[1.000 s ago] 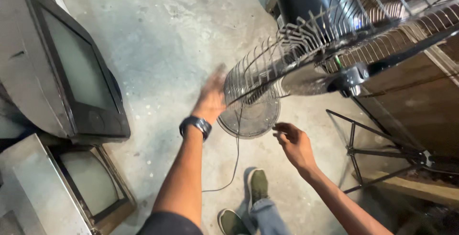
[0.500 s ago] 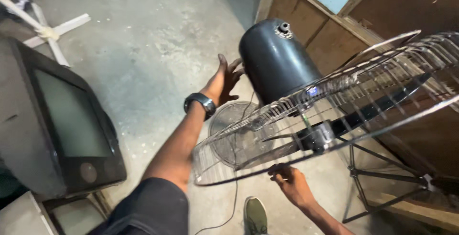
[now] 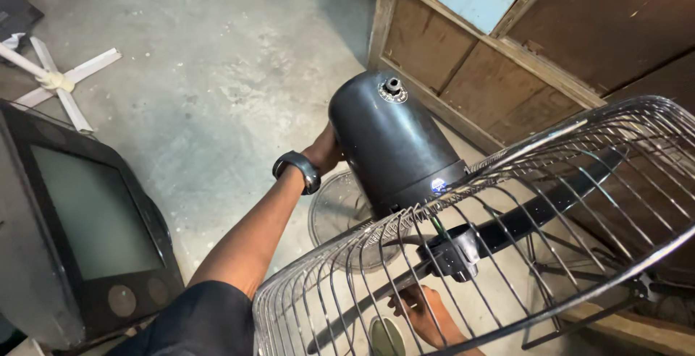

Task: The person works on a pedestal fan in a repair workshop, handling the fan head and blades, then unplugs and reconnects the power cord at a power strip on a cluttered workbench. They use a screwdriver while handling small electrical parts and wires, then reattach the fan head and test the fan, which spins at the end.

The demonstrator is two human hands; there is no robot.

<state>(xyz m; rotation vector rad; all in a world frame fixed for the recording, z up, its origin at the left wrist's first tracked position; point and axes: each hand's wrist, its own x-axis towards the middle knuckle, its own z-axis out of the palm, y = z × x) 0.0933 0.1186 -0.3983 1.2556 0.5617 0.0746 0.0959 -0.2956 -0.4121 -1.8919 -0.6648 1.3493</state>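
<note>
Behind the black fan motor housing (image 3: 394, 142), left hand (image 3: 326, 152) presses against it, grip hidden; right hand (image 3: 423, 316) cups beneath the wire guard (image 3: 492, 255).

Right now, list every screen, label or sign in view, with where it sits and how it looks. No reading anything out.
TV screen: far left on the floor, grey-green glass in a dark frame, switched off, two round dials beneath.
Motor sticker: small round bluish patch low on the black fan motor, beside the wire grille.
Ring label: pale lettering around the knob on the motor's rear end, too small to make out.
No signs or packages show.
</note>
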